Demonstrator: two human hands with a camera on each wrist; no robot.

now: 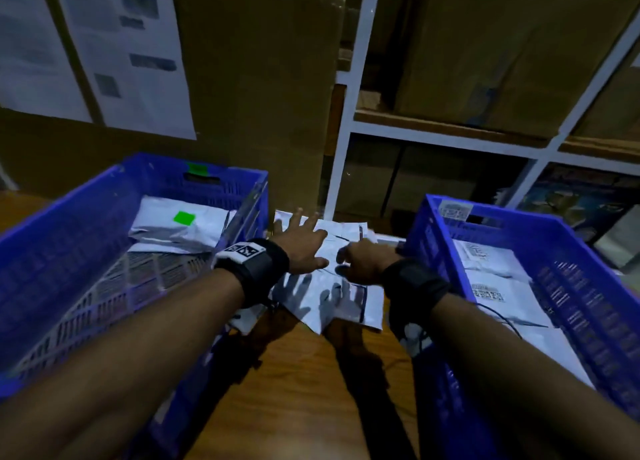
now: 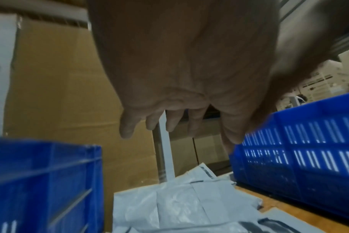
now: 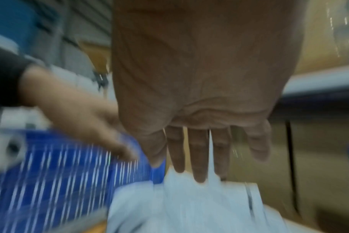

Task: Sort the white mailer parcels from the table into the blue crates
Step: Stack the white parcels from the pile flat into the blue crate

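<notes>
Wrist views show spread fingers (image 2: pixel 127 126); head view, crate contents.

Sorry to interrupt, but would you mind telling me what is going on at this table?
A person is sorting white mailer parcels heaped on the wooden table between two blue crates. The left hand and right hand reach over the heap, fingers extended, gripping nothing. The left crate and the right crate both hold parcels.

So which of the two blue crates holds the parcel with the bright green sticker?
The left crate: its top white parcel bears a green square sticker. The right crate's parcels show only black-and-white labels.
</notes>
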